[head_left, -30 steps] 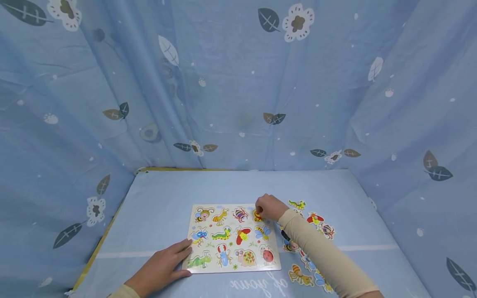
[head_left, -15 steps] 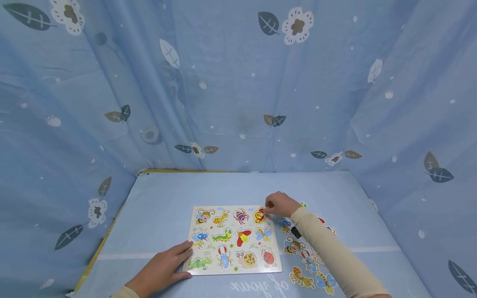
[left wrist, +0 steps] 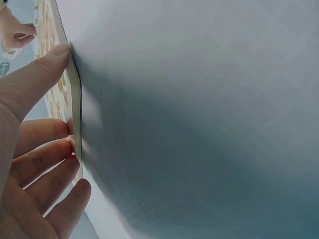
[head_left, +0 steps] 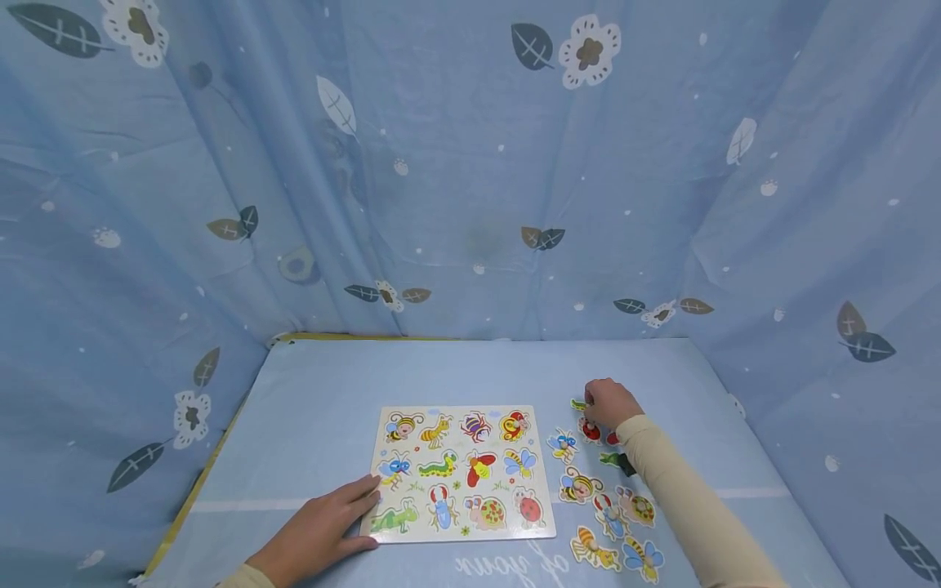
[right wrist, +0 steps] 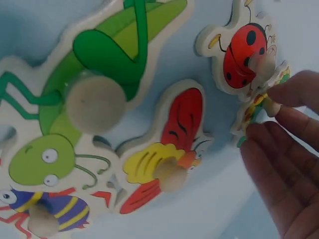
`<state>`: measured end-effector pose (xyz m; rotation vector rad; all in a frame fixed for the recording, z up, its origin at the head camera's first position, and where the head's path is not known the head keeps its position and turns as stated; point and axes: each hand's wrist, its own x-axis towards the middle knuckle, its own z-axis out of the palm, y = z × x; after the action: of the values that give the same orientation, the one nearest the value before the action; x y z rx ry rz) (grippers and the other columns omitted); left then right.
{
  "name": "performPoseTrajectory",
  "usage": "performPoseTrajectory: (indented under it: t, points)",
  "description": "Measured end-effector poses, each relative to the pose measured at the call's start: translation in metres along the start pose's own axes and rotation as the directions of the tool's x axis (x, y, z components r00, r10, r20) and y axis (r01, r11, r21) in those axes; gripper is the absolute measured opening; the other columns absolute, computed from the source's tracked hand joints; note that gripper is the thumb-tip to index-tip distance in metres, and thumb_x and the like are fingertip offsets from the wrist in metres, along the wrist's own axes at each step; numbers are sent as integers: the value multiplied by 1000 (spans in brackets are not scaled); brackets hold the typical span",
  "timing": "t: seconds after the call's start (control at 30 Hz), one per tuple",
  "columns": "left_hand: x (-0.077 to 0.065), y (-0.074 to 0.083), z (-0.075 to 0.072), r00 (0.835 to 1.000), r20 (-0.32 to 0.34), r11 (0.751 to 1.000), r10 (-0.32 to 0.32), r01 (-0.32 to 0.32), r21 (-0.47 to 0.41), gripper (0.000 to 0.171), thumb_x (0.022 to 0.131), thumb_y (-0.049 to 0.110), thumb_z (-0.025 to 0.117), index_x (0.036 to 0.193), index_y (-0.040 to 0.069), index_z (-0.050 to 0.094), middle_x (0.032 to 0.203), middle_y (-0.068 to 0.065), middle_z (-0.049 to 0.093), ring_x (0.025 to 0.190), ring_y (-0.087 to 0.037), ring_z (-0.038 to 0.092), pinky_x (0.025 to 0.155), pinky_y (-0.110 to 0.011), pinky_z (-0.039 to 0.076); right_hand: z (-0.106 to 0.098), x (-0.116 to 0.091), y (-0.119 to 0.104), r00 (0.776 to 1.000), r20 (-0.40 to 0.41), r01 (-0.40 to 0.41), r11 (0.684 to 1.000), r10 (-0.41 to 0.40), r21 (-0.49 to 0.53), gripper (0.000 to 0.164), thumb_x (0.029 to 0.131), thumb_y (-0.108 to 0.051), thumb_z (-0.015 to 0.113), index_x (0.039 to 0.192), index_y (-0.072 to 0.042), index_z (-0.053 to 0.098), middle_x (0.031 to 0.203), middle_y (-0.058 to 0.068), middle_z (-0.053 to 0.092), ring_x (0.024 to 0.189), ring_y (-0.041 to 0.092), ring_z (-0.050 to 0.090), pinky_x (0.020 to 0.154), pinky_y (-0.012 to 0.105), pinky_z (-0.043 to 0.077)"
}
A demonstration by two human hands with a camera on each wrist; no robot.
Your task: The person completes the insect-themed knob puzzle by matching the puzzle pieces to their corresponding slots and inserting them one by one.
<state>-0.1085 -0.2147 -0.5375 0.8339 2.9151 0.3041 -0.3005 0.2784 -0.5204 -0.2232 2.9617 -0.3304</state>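
My left hand (head_left: 323, 523) rests at the lower-left corner of the insect puzzle board (head_left: 452, 529), thumb and fingers lightly spread. In the left wrist view, the thumb and fingertips touch the board's edge (left wrist: 76, 94). My right hand (head_left: 612, 403) is over the loose pieces right of the board. It pinches the wooden knob of the caterpillar piece (right wrist: 255, 110) between thumb and fingers; the hand partly hides that piece. Close beside it lie a ladybug piece (right wrist: 244, 57) and a red-winged insect piece (right wrist: 182, 119). A grasshopper piece (right wrist: 112, 50) and a spider piece (right wrist: 70, 209) lie nearer the wrist.
More knobbed pieces lie right of the board: a mosquito (head_left: 562, 445), a bee (head_left: 579, 487), a stag beetle (head_left: 610, 516), a snail (head_left: 638, 508), an ant (head_left: 594, 550) and a dragonfly (head_left: 644, 560). A patterned blue curtain (head_left: 470, 163) hangs behind the table (head_left: 331, 376).
My right hand has left the yellow-and-red insect at the board's top-right corner, moved right to the loose pieces and taken the caterpillar's knob. The left hand stays in place.
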Motion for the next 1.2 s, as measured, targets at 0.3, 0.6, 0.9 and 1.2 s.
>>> performPoseTrajectory:
  t: [0.3,0.6,0.9,1.2]
  points:
    - [0,2,-1,1000,-10,1000,7,-7,8,75,85,67,56,136,13,59,147,-2,49,129,-23,54,96,-40,54,-2,-8,-3,996,-79,43,999,-41,24,13,81,-5,72,73,-10,63,67,1,59,58,16,51,52,27,42]
    - [1,2,-4,1000,2,1000,2,-2,5,74,85,64,60,136,12,59,148,-3,49,130,-24,53,97,-41,53,-3,-4,-29,975,-170,145,989,-141,11,10,82,-12,76,75,-15,69,70,-3,64,59,12,52,56,27,47]
    - [-1,-1,0,1000,7,1000,13,-13,2,78,85,70,52,137,12,57,147,-3,49,129,-24,54,96,-40,54,10,-10,-122,889,-186,423,906,-417,-9,7,84,-14,72,83,-19,77,77,-11,69,65,0,56,63,21,51]
    - [-1,-3,3,1000,-2,999,28,-28,27,78,86,71,51,138,13,57,147,-3,50,128,-24,55,94,-39,55,52,-19,-195,746,-112,654,754,-656,-59,14,86,-19,72,75,-28,72,73,-17,66,58,-5,47,56,13,43]
